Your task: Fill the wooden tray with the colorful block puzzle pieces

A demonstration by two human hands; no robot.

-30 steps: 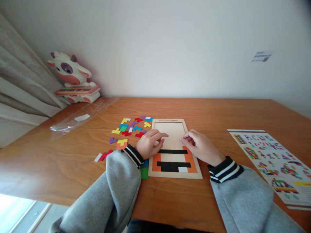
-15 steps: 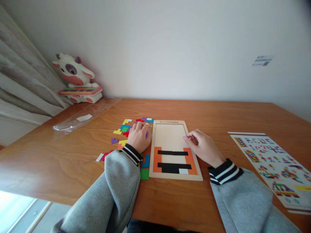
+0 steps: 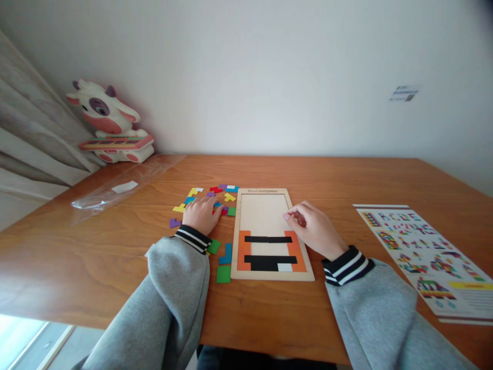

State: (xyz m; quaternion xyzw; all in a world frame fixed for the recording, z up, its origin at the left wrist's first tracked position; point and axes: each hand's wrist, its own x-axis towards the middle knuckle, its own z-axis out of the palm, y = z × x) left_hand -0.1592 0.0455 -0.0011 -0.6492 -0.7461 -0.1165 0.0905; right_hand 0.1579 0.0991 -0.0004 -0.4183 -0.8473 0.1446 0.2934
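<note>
A wooden puzzle tray (image 3: pixel 272 276) lies flat on the table, its lower part holding orange pieces (image 3: pixel 244 252), black pieces (image 3: pixel 265 263) and a white piece (image 3: pixel 285 267). Its upper part shows bare wood. Loose coloured pieces are scattered left of it. My left hand (image 3: pixel 201 215) rests over this pile with fingers stretched forward, covering some pieces; a green piece (image 3: pixel 231 211) and a yellow piece (image 3: pixel 230 197) show beside it. Over the tray's right edge is my right hand (image 3: pixel 318 231), thumb and fingertips drawn together, with no piece visible between them.
A printed pattern sheet (image 3: pixel 435 267) lies at the right. At the back left a toy cow with a keyboard (image 3: pixel 111 123) stands by the curtain (image 3: pixel 34 133), with a clear plastic bag (image 3: pixel 115 192) in front. Blue (image 3: pixel 225 254) and green (image 3: pixel 223 274) pieces sit near the tray's left edge.
My left hand has shifted left, away from the tray, uncovering the green and yellow pieces. My right hand keeps its pinch by the tray's right edge. The whole view has shifted slightly.
</note>
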